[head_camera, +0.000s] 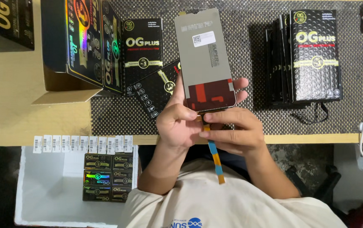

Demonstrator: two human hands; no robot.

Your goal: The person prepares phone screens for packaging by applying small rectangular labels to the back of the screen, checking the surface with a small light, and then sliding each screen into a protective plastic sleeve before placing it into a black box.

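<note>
While the phone display panel [204,59] is held back-side up above the meshed bench [249,63], the left hand [179,122] pinches its lower edge and the right hand [232,131] presses thumb and finger together on the flex ribbon [213,156] hanging below. The step in hand appears to be inspection of the ribbon and its joint. The next move likely calls for a light touch, avoiding creasing. Flat black boxes lie just left [143,50] and stacked well right [314,55].
</note>
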